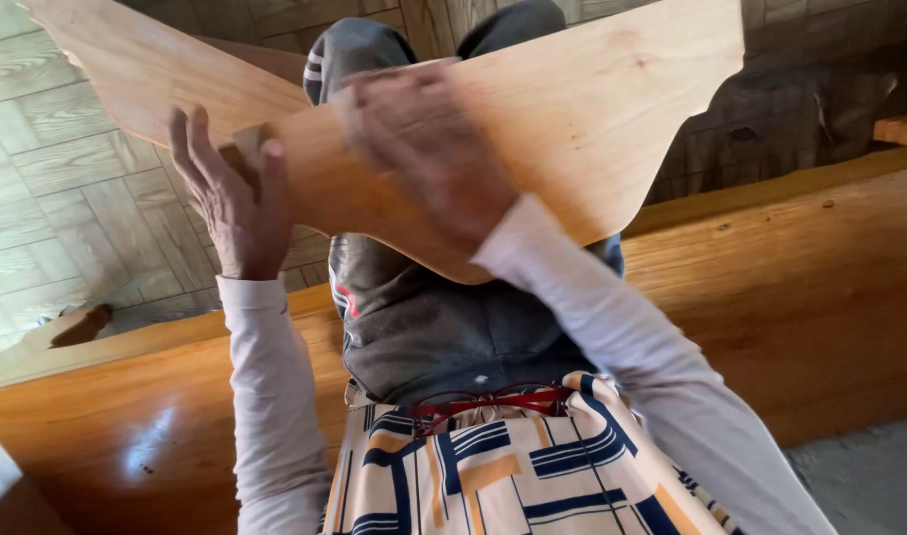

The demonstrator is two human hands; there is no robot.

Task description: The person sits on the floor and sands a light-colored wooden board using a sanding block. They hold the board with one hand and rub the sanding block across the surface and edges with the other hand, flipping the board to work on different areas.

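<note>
We've got a curved, pale wood board (pixel 572 109) held up in front of us, above our lap and a long varnished wood beam (pixel 800 297). Our left hand (pixel 230 193) grips its narrow waist w/ fingers spread & thumb on the face. Right hand (pixel 428 149) is pressed flat on the face, blurred; red glasses (pixel 493 401) hang at our shirt.

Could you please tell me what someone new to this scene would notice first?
First, the pale curved wooden board held up across the top middle of the view. The right hand lies flat on its face while the left hand grips its narrow part. Below, red glasses hang at the patterned top, with a long wooden bench behind.
</note>
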